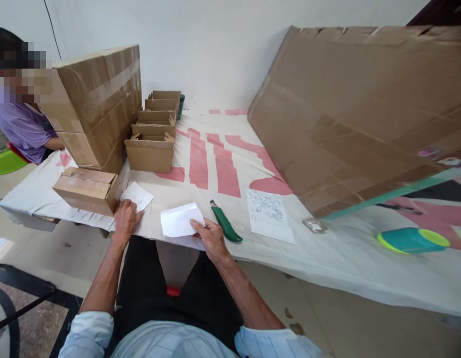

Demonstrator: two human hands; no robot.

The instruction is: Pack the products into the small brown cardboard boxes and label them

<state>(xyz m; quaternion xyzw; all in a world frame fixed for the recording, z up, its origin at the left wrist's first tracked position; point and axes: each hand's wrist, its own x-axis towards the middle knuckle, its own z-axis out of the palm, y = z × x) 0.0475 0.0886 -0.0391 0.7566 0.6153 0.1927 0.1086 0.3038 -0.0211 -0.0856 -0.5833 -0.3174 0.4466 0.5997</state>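
In the head view my right hand (211, 237) pinches a blank white slip of paper (180, 220) between thumb and fingers, just above the table's front edge. My left hand (126, 219) rests at the lower edge of another white slip of paper (139, 195), against the end of a closed cardboard box (86, 189). Its thumb is apart from the fingers, and I see nothing held in it. To the right of my right hand lies a green utility knife (226, 222). Beyond the knife is a white sheet (269, 215) bearing several small clear pieces.
Taped cardboard boxes (99, 107) are stacked at the left, with open cartons (150, 155) in a row beside them. A large cardboard panel (364, 109) leans at the right. Near it are a small packet (315, 225) and a teal cup (405, 240). Another person (23, 122) sits at far left.
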